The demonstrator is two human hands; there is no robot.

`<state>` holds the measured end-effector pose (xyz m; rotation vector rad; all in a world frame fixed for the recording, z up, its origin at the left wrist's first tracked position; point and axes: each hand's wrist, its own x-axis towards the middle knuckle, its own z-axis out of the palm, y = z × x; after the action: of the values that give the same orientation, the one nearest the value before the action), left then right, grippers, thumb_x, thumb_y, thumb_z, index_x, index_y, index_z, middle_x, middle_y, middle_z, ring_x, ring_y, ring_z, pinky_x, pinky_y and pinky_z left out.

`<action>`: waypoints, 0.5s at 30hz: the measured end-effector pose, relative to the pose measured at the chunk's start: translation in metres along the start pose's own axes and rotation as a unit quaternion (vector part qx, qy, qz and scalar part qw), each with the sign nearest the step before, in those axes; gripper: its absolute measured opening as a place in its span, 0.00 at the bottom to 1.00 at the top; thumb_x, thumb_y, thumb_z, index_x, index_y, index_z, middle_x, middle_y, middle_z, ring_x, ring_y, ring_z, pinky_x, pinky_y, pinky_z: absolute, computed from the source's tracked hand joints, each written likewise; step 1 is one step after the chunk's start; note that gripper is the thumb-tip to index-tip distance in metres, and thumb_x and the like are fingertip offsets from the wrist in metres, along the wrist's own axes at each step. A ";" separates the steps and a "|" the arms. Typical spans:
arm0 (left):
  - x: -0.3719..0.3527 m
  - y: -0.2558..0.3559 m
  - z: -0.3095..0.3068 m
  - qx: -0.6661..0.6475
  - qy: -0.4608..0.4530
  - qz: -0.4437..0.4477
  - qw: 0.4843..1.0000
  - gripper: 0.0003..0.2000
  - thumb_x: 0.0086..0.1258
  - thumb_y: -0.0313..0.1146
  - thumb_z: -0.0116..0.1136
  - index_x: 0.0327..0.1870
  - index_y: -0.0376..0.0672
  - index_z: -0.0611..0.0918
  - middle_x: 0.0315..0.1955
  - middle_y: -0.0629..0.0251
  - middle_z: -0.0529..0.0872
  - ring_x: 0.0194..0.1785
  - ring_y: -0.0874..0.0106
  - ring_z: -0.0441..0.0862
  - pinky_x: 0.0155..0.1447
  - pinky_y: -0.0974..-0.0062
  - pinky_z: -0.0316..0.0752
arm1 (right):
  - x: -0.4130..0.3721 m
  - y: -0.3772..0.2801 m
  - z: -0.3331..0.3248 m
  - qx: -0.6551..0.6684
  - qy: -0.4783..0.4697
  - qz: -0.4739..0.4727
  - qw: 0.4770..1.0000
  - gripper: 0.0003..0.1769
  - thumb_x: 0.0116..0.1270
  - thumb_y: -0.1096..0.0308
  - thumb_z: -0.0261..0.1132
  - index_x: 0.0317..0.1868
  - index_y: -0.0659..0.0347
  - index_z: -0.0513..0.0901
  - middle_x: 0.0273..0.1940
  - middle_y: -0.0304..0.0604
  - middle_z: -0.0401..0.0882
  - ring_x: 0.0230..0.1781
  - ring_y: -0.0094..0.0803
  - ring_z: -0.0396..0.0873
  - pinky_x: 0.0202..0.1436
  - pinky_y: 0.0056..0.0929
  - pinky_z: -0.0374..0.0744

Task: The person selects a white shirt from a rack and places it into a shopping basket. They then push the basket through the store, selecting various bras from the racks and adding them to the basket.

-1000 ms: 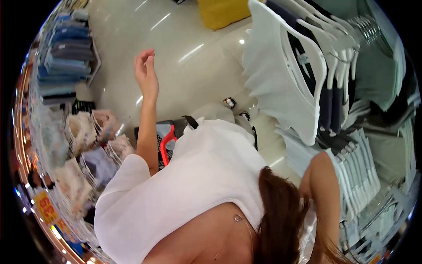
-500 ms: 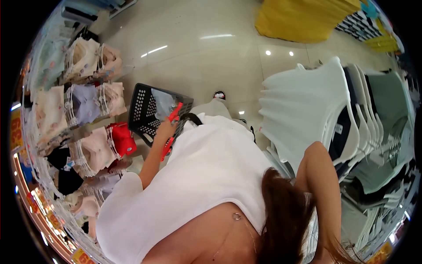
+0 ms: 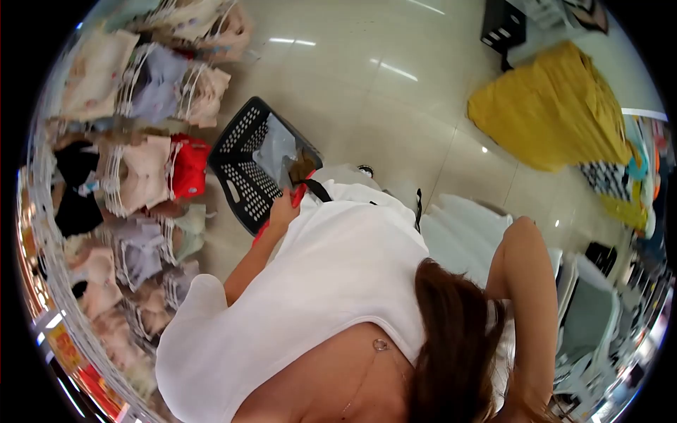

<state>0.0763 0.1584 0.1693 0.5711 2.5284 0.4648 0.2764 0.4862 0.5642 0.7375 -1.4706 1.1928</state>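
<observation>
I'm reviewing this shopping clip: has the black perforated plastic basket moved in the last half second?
Yes. Against the bright red hanging garment, the basket has shifted down the view, from mostly higher to roughly level with it.

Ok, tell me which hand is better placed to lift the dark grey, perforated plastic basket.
Left, most likely: the left hand grips the red plastic handle of the basket, while the bent right arm is across the body from it, its hand out of view.
</observation>
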 end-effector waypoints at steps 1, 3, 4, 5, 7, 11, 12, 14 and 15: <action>-0.001 0.006 -0.003 -0.034 0.005 0.015 0.999 0.17 0.57 0.40 0.59 0.44 0.44 0.71 0.23 0.45 0.80 0.32 0.48 0.80 0.36 0.53 0.74 | 0.005 0.015 -0.002 0.020 -0.009 0.003 1.000 0.08 0.60 0.62 0.59 0.35 0.56 0.75 0.24 0.34 0.68 0.25 0.28 0.67 0.31 0.26 0.68; -0.010 0.030 -0.018 -0.030 0.020 -0.026 0.999 0.17 0.57 0.39 0.59 0.44 0.43 0.71 0.23 0.46 0.80 0.31 0.47 0.79 0.36 0.52 0.73 | 0.015 0.043 -0.008 0.063 -0.024 0.006 0.998 0.08 0.60 0.61 0.59 0.35 0.56 0.75 0.24 0.33 0.67 0.25 0.28 0.66 0.31 0.26 0.68; -0.013 0.038 -0.022 -0.023 0.019 -0.025 0.999 0.17 0.57 0.39 0.59 0.43 0.43 0.71 0.23 0.46 0.80 0.31 0.47 0.79 0.36 0.53 0.73 | 0.020 0.059 -0.012 0.086 -0.031 0.008 0.996 0.08 0.61 0.61 0.59 0.35 0.56 0.75 0.24 0.33 0.67 0.24 0.28 0.66 0.31 0.26 0.68; -0.011 0.045 -0.027 -0.014 0.020 -0.023 0.999 0.16 0.58 0.39 0.59 0.43 0.43 0.71 0.24 0.46 0.80 0.32 0.48 0.79 0.36 0.53 0.73 | 0.027 0.074 -0.017 0.108 -0.037 0.009 0.993 0.08 0.61 0.61 0.59 0.35 0.56 0.75 0.24 0.33 0.67 0.24 0.28 0.66 0.31 0.26 0.68; -0.011 0.058 -0.035 -0.026 0.021 -0.056 0.998 0.17 0.56 0.41 0.59 0.42 0.43 0.71 0.25 0.47 0.80 0.34 0.48 0.79 0.37 0.54 0.74 | 0.036 0.099 -0.024 0.150 -0.048 0.011 0.988 0.08 0.61 0.61 0.58 0.35 0.56 0.75 0.24 0.33 0.67 0.24 0.27 0.65 0.31 0.25 0.67; -0.002 0.064 -0.034 -0.002 0.023 -0.119 0.993 0.17 0.52 0.42 0.61 0.39 0.44 0.72 0.26 0.52 0.82 0.34 0.52 0.80 0.38 0.56 0.74 | 0.052 0.144 -0.036 0.222 -0.069 0.005 0.973 0.09 0.61 0.60 0.58 0.35 0.56 0.75 0.23 0.32 0.66 0.24 0.26 0.65 0.30 0.25 0.67; 0.000 0.066 -0.033 -0.010 0.039 -0.120 0.992 0.17 0.52 0.41 0.61 0.39 0.44 0.72 0.25 0.53 0.82 0.34 0.52 0.80 0.38 0.57 0.74 | 0.057 0.154 -0.041 0.239 -0.072 0.010 0.968 0.09 0.62 0.60 0.58 0.35 0.55 0.75 0.23 0.32 0.66 0.24 0.26 0.64 0.30 0.25 0.67; 0.002 0.077 -0.035 -0.021 0.068 -0.134 0.988 0.16 0.51 0.42 0.60 0.37 0.44 0.74 0.25 0.55 0.82 0.33 0.54 0.80 0.39 0.59 0.75 | 0.063 0.178 -0.054 0.279 -0.085 0.018 0.956 0.09 0.62 0.60 0.58 0.35 0.55 0.74 0.23 0.32 0.65 0.23 0.26 0.64 0.30 0.24 0.66; 0.009 0.082 -0.035 -0.028 0.079 -0.153 0.985 0.16 0.51 0.42 0.60 0.37 0.44 0.74 0.25 0.55 0.82 0.33 0.54 0.80 0.39 0.59 0.75 | 0.069 0.192 -0.056 0.300 -0.089 0.016 0.950 0.09 0.62 0.59 0.58 0.35 0.55 0.74 0.23 0.31 0.65 0.23 0.26 0.64 0.30 0.24 0.66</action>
<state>0.0752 0.2247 0.2293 0.1222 2.6799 0.4811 0.1035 0.6084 0.5716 1.2621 -1.2620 1.6600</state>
